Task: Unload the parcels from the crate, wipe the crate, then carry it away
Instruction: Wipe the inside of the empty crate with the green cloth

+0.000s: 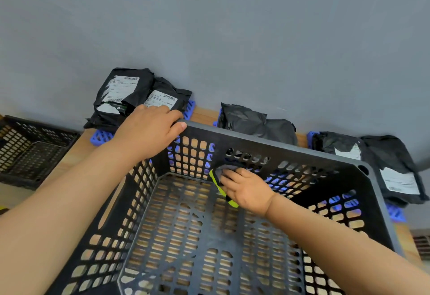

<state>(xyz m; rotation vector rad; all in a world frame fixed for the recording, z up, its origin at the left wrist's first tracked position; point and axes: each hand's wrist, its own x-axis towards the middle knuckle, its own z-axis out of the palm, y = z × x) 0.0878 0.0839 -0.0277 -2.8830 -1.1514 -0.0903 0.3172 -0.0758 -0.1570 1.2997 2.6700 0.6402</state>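
A large black crate [279,145] with slotted walls fills the middle of the view, standing on a wooden table [202,115], and nothing but the person's hand and a cloth is inside it. The left hand [149,129] grips the crate's corner at 11 o'clock, with its fingers curled over the outside of the rim and its thumb lying along the top edge. The right hand [246,190] reaches down inside to the far wall at 12 o'clock. Its fingers are bunched around a grey cloth [220,171] with a yellow-green edge, and they press it against the wall just above the floor.

The parcels are out of the crate, lying on blue mats [101,137] along the grey wall [232,27]. Two black bags with white labels [121,94] overlap at 11 o'clock, just behind the left hand. A plain black one [251,122] sits at 12 to 1 o'clock, touching the crate's far rim or just behind it. Two more labelled ones [395,166] lie at 2 o'clock beside the right corner. A smaller black crate [30,150] stands at 9 o'clock, well apart.
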